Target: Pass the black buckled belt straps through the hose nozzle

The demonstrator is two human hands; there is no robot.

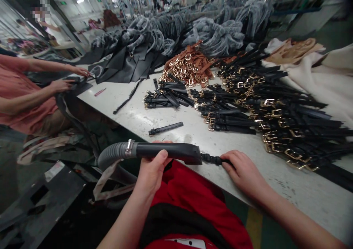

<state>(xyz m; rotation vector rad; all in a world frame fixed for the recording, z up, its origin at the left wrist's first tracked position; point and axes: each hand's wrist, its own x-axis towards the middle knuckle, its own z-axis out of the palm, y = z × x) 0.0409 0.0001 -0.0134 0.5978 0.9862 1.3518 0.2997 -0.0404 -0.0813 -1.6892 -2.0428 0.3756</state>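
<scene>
My left hand [154, 170] is closed around a black hose nozzle [176, 150], thumb on top. A ridged grey hose [114, 152] joins its rear end with a metal clamp [129, 148]. My right hand [244, 170] pinches a short black strap [211, 158] near the table's front edge. The strap's far end sits right at the nozzle's mouth; whether it goes inside I cannot tell. Just beyond the nozzle, a single black buckle strap [165, 128] lies on the white table [132, 122].
Black buckle straps [270, 113] are heaped along the right, with a smaller pile [165, 96] mid-table. Brown straps with gold rings [190, 67] lie behind. Black leather pieces [132, 65] and grey bundles [215, 36] fill the back. A co-worker [24, 91] handles black material at left.
</scene>
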